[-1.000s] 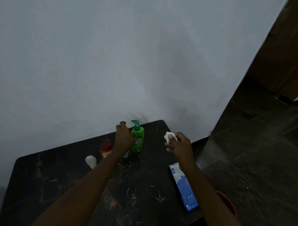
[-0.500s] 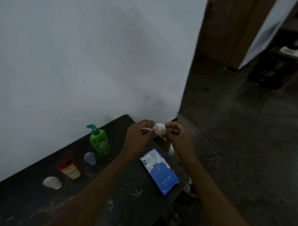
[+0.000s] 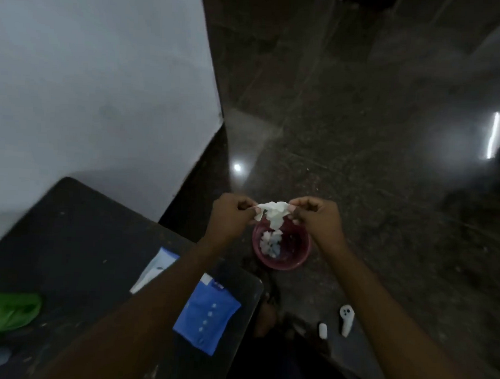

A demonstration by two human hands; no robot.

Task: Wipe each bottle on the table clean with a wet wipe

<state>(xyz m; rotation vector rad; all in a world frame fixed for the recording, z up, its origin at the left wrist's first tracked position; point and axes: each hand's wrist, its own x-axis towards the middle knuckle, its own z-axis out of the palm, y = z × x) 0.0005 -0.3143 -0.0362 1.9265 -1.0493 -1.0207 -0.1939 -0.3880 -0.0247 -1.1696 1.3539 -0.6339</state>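
Observation:
A crumpled white wet wipe point(image 3: 272, 217) is stretched between my two hands over a red bucket point(image 3: 300, 256) on the floor. My left hand point(image 3: 232, 214) pinches its left end and my right hand point(image 3: 316, 218) pinches its right end. The bucket holds other used white wipes point(image 3: 270, 243). On the dark table point(image 3: 77, 239), the blue wipes pack point(image 3: 207, 319) lies partly under my left forearm. The green bottle point(image 3: 7, 312) shows blurred at the left edge. The other bottles are out of view.
A white wall point(image 3: 99, 76) rises behind the table. The dark polished floor point(image 3: 360, 122) spreads to the right. Two small white objects point(image 3: 346, 319) lie on the floor near the table's corner. The table's right edge ends just beside the bucket.
My view has swung right and down, from the table to the floor. Both hands carried the wipe off the table to above the red bucket, and the wipe is now pulled wider.

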